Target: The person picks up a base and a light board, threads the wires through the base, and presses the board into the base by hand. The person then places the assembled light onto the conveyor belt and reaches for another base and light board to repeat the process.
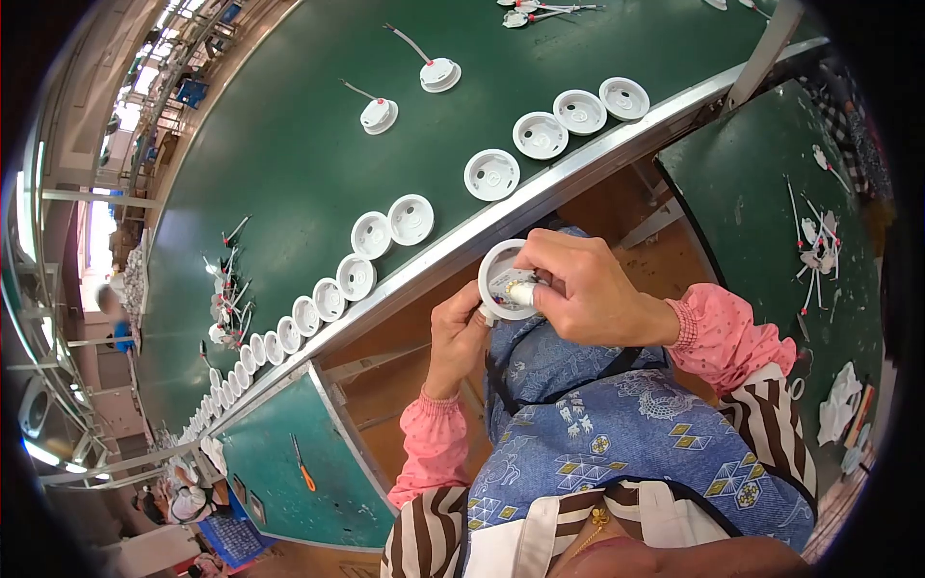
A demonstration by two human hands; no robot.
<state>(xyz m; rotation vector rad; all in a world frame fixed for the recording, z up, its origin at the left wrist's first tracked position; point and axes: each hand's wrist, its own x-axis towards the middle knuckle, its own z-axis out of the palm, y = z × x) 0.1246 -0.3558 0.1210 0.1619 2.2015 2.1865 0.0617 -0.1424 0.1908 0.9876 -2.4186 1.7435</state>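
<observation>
Just below the table edge, a round white cup-shaped housing (498, 273) is tilted so its inside shows small parts. My left hand (458, 332) grips its lower left rim between thumb and fingers. My right hand (578, 289) reaches over its right side, with thumb and fingers closed on a small white piece (521, 293) at the housing's inside. A row of similar white housings (491, 175) lies along the metal edge of the green table (318, 144).
Two white discs with wires (440, 75) lie farther back on the table. Wired parts are heaped at the left (226, 303) and on the right-hand table (819, 241). Orange-handled scissors (306, 477) lie at lower left. A metal post (766, 53) stands at upper right.
</observation>
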